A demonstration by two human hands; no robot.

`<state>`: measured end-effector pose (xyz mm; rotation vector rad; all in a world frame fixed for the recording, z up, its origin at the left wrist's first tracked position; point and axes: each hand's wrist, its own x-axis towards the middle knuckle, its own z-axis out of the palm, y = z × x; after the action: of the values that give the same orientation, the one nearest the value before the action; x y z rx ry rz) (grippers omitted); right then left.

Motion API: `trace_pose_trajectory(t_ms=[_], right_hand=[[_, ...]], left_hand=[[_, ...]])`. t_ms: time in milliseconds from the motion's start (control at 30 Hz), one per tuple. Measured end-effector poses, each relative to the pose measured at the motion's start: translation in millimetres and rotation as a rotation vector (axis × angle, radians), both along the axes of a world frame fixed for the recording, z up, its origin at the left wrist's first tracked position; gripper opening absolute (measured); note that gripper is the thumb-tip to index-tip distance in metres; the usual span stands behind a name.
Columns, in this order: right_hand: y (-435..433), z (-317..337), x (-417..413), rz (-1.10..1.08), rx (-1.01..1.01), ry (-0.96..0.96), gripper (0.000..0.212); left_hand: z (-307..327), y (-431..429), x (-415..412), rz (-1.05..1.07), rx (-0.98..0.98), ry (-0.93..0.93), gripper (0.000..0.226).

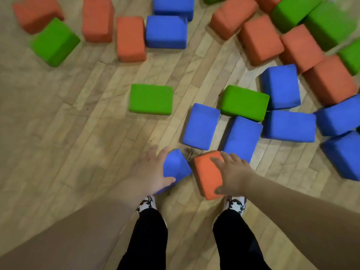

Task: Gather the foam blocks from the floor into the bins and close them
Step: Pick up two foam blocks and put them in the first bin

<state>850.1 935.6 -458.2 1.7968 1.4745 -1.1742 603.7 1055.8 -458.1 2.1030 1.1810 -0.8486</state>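
Head view, read left to right. Orange (97, 18) and green (55, 42) foam blocks are scattered over the wooden floor (58, 133) at far left, and a lone green block (151, 99) lies flat near centre. The left hand (151, 173) is wrapped around a small blue block (176, 166), fingers over its far face and thumb on the near side. Just beside it, the right hand (231, 173) is clamped on an orange block (207, 174), which is held tilted. Both blocks are seen directly above the person's shoes (147, 204). A cluster of blue blocks (241, 139) lies just beyond the hands; further blocks are heaped at right, blurred. No bin is visible, so its position cannot be told. As a judgement: soft foam gripped one-handed by opposing faces may compress and slip free, and the loose blocks close to the feet may be trodden on or kicked when the person turns.
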Motion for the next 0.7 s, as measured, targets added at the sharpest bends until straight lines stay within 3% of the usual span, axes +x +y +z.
trace_pose_trajectory(t_ms=[200,333,500,700], right_hand=[[13.5,-184.4,-3.6,0.092,-0.008,-0.013,0.131],[3.2,-271.4,-4.9,0.198,-0.015,-0.022,0.137],[-15.8,-320.0,-7.3,0.266,0.176,-0.066,0.112],[-19.3,-318.4,-1.6,0.308,0.176,-0.102,0.119]], left_hand=[[-184.2,12.5,-14.6,-0.006,-0.046,-0.006,0.113],[-273.1,6.1,-30.1,0.029,-0.117,0.023,0.116],[-332.6,-10.1,-46.1,0.091,-0.165,0.024,0.122],[-338.4,-30.8,-52.3,0.019,-0.127,0.055,0.126]])
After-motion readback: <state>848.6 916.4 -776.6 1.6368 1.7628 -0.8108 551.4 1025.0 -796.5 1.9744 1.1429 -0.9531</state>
